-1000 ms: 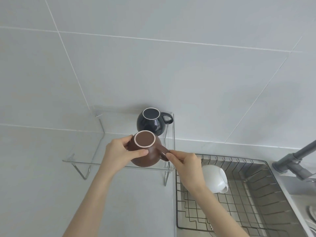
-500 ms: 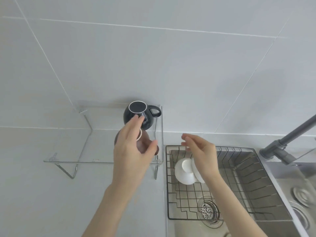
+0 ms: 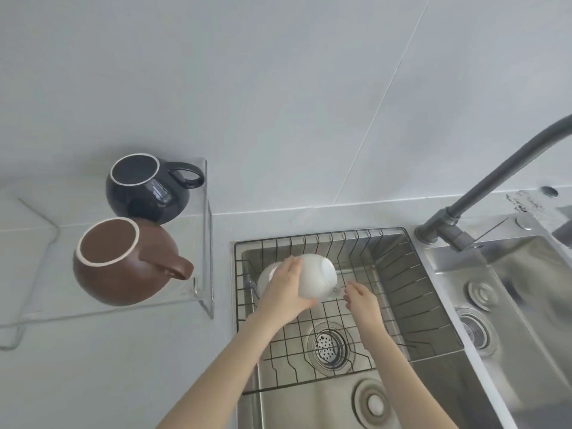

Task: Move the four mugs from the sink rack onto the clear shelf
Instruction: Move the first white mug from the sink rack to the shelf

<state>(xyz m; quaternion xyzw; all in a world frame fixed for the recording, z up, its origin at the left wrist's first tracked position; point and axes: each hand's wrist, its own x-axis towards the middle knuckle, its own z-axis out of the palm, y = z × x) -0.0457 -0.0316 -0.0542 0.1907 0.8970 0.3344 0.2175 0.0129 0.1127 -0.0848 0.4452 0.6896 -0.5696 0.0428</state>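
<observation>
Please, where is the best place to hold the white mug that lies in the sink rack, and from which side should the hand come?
Judging by its pose, grip the round body from above. The white mug lies on its side in the sink rack, so its curved wall faces up. The left hand already wraps that wall from the left; the right hand hovers open beside it. Its handle is not clearly visible.

Head view looks steeply down (close) over the sink rack (image 3: 402, 264).

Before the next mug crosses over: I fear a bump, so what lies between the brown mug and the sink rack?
In the head view, only the clear shelf's upright end wall and bare counter separate the brown mug from the sink rack.
</observation>
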